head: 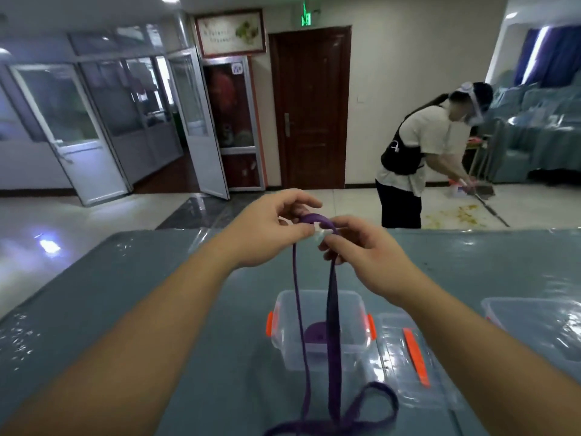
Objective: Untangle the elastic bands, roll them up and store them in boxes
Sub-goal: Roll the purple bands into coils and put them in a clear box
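Observation:
A long purple elastic band (332, 313) hangs in two strands from my raised hands down to the table's near edge, where it lies in loose loops. My left hand (267, 228) pinches the band's top, which is curled into a small coil. My right hand (358, 247) pinches the same coil from the right, fingers curled, with a small white piece at the fingertips. Below the hands stands an open clear plastic box (283, 309) with orange latches. A rolled purple band (316, 333) lies inside it.
The blue-grey table (125, 294) carries a clear lid with an orange strip (415, 354) right of the box and a second clear box (540, 325) at the far right. A person (412, 158) bends over sweeping the floor beyond the table.

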`<state>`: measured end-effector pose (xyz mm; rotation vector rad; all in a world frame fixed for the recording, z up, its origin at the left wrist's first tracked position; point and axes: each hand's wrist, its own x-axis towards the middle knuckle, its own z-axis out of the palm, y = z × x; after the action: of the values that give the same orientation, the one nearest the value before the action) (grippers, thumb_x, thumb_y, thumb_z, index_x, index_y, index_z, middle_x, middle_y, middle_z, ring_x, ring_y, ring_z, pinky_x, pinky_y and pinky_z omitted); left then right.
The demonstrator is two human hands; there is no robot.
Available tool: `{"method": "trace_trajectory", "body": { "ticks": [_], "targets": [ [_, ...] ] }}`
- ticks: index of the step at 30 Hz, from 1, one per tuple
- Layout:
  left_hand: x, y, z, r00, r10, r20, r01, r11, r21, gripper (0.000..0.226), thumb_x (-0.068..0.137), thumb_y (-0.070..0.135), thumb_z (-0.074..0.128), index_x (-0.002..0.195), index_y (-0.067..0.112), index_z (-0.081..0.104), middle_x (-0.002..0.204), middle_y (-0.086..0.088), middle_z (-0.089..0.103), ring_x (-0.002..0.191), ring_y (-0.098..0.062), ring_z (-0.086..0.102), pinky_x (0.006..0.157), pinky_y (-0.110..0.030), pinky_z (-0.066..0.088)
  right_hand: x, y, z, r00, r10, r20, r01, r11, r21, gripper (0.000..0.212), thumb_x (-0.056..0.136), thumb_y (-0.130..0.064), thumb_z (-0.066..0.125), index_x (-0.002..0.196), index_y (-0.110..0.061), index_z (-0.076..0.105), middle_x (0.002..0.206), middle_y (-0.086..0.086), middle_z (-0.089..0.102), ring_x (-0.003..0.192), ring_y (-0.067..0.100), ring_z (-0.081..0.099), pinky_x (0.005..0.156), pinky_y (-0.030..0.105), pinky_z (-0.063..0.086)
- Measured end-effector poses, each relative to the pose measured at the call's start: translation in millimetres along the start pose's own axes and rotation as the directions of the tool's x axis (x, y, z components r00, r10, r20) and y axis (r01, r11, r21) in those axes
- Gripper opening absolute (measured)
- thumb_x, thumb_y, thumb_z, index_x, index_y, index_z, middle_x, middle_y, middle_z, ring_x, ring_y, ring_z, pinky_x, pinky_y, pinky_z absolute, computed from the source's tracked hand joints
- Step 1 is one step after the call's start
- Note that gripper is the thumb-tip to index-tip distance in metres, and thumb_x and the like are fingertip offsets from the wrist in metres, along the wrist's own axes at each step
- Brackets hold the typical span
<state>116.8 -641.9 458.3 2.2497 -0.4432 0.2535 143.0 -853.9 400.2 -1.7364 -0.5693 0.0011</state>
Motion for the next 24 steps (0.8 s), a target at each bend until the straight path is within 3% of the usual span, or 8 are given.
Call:
{"method": "trace_trajectory", "body": {
  "ticks": [2,6,10,13,15,19,24],
  "targets": [
    [2.3,6.1,-16.4,1.0,0.002,0.02,-0.002,1.0,-0.015,0.027,0.094,0.025,0.075,0.116,0.041,0.071,0.109,0.011,0.073,0.104,-0.008,0.07,0.099,-0.041,0.058,4.4,-12.5,-0.8,0.999,-0.015,-0.03,0.015,1.0,0.008,0.019,0.102,-0.02,0.063,0.119,-0.023,0.07,0.098,0.002,0.078,0.09,0.016,0.075,0.083,0.031,0.057],
    [8.7,18.4,-35.0,0.999,0.045,-0.031,-0.048,0.992,-0.117,0.025,0.094,0.019,0.076,0.114,0.035,0.072,0.107,0.01,0.077,0.104,-0.01,0.073,0.098,-0.042,0.06,13.8,-36.0,2.3,0.995,-0.048,-0.082,0.058,0.991,0.119,0.024,0.106,-0.021,0.055,0.12,-0.017,0.073,0.109,0.005,0.078,0.107,0.022,0.073,0.1,0.04,0.057],
    [17.3,33.0,-40.8,0.981,0.117,-0.153,-0.147,0.969,-0.199,0.022,0.094,0.011,0.074,0.112,0.024,0.076,0.104,0.008,0.079,0.1,-0.007,0.074,0.089,-0.023,0.06,27.4,-61.0,12.6,0.99,-0.02,-0.143,0.064,0.947,0.315,0.035,0.11,-0.027,0.044,0.115,-0.018,0.077,0.112,0.01,0.079,0.112,0.026,0.073,0.108,0.048,0.052],
    [21.3,46.8,-46.9,0.961,0.169,-0.218,-0.221,0.945,-0.24,0.021,0.095,0.008,0.073,0.111,0.021,0.078,0.1,0.007,0.08,0.095,-0.004,0.075,0.082,-0.014,0.057,32.5,-83.4,13.6,0.993,-0.007,-0.114,0.056,0.899,0.433,0.039,0.11,-0.029,0.041,0.113,-0.013,0.076,0.108,0.013,0.079,0.104,0.031,0.075,0.101,0.047,0.055],
    [23.2,52.3,-52.0,0.943,0.224,-0.246,-0.277,0.938,-0.208,0.021,0.093,0.008,0.075,0.108,0.022,0.079,0.099,0.01,0.079,0.094,-0.003,0.074,0.082,-0.013,0.056,32.9,-97.5,11.4,0.997,-0.001,-0.075,0.036,0.88,0.473,0.036,0.108,-0.029,0.046,0.108,-0.008,0.076,0.094,0.013,0.075,0.087,0.031,0.07,0.089,0.046,0.057],
    [26.3,54.7,-64.6,0.903,0.359,-0.235,-0.373,0.928,-0.02,0.032,0.092,0.008,0.075,0.108,0.036,0.076,0.103,0.019,0.074,0.1,-0.001,0.071,0.088,-0.015,0.055,36.5,-114.2,9.8,0.996,0.034,-0.079,0.007,0.885,0.465,0.034,0.108,-0.029,0.049,0.09,-0.012,0.072,0.075,0.007,0.049,0.067,0.02,0.046,0.066,0.035,0.043],
    [29.4,53.0,-79.7,0.838,0.525,-0.15,-0.472,0.835,0.284,0.038,0.095,0.016,0.074,0.128,0.033,0.071,0.123,0.022,0.07,0.118,0.001,0.062,0.096,-0.015,0.05,35.9,-122.7,6.5,0.998,0.019,-0.066,0.012,0.899,0.438,0.037,0.108,-0.027,0.048,0.084,-0.016,0.073,0.072,0.005,0.043,0.064,0.018,0.038,0.064,0.034,0.033]
  ]
}}
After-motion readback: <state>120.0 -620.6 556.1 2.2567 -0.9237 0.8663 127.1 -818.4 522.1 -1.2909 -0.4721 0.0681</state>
